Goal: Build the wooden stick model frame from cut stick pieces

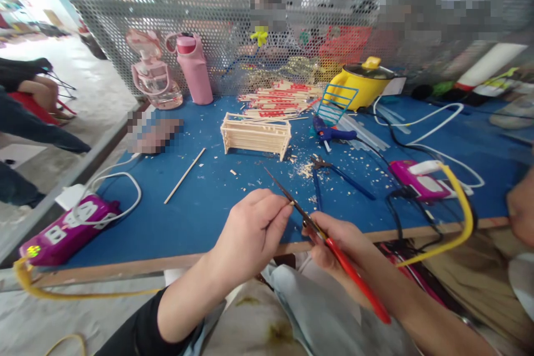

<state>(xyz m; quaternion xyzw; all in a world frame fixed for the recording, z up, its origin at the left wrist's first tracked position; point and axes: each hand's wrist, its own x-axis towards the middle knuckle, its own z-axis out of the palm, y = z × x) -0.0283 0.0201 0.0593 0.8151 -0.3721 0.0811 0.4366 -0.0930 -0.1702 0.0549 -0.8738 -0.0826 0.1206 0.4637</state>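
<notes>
My right hand (334, 239) is wrapped around a slim pointed dark metal tool with a red handle (354, 275), which looks like a file. Its tip points up and left over the table. Close beside its blade, my left hand (256, 228) is closed in a pinch; what the fingers hold is too small and hidden to name. Beyond the hands stands a small rack-like frame of pale wooden sticks (255, 136). Blue-handled cutting pliers (344, 179) lie spread near wood chips (306, 169). A single wooden stick (184, 176) rests at the left.
A pile of wooden sticks (283, 99) lies at the back, near a blue glue gun (336, 133) and a yellow pot (362, 86). Pink bottles (196, 69) stand at back left. Purple power strips (75, 228) with cables flank both sides. A perforated metal screen (217, 16) closes the far edge.
</notes>
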